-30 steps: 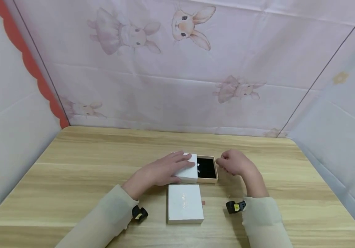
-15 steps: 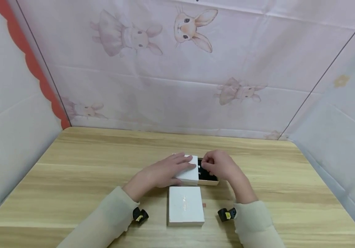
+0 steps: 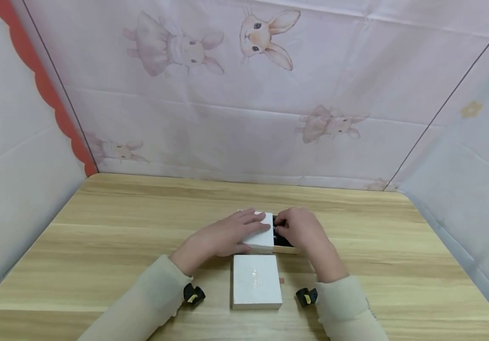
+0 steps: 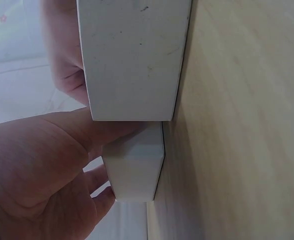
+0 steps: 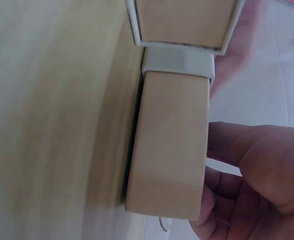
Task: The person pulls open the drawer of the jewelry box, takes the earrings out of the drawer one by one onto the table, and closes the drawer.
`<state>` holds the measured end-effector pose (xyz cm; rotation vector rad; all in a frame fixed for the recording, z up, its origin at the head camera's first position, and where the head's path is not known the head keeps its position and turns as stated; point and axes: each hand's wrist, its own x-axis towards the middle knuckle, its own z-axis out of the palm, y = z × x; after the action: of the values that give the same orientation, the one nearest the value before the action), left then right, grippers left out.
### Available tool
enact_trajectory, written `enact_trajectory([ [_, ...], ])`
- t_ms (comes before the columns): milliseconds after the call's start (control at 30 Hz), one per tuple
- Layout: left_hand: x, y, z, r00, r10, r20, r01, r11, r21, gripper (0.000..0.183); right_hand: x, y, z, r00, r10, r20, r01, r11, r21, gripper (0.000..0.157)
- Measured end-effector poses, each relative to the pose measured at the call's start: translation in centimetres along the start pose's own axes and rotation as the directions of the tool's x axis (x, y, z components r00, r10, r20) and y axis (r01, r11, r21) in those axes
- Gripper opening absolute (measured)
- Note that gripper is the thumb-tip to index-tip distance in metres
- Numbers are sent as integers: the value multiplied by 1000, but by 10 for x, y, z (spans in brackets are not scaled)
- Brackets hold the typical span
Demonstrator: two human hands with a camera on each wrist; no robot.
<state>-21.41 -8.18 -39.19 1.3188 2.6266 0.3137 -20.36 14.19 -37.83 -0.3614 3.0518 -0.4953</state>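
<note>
My left hand point(image 3: 231, 232) grips the white sleeve point(image 3: 261, 241) of a slide-out jewellery box, its thumb along the near side and its fingers over the top. A tan drawer point(image 3: 286, 249) with a black lining sticks out from the sleeve to the right. Over this drawer is my right hand point(image 3: 303, 229), fingers bent down to the lining beside small star-shaped jewellery pieces point(image 3: 275, 237). Whether its fingertips pinch anything is hidden. In the right wrist view, the drawer side point(image 5: 169, 145) stands between the camera and the fingertips point(image 5: 207, 202).
A second white box point(image 3: 257, 282) with gold lettering lies in front of the first, a pink ribbon tab point(image 3: 282, 281) at its right. The wooden table point(image 3: 142, 203) meets a rabbit-print cloth point(image 3: 210, 142) at the back. Camera bands sit at both wrists.
My right hand has moved left from beside the drawer's right end to over its black lining, partly covering the small pieces. My left hand keeps its hold on the sleeve.
</note>
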Motion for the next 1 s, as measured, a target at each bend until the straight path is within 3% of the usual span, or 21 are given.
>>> enact_trajectory([
  [333, 1, -1, -1, 1000, 11, -17, -11, 1000, 0, 65, 2, -3, 2, 999, 33, -38, -33, 999, 2, 5],
  [1000, 2, -2, 2, 1000, 0, 3, 0, 1000, 7, 67, 1, -2, 6, 999, 51, -15, -51, 998, 20, 10],
])
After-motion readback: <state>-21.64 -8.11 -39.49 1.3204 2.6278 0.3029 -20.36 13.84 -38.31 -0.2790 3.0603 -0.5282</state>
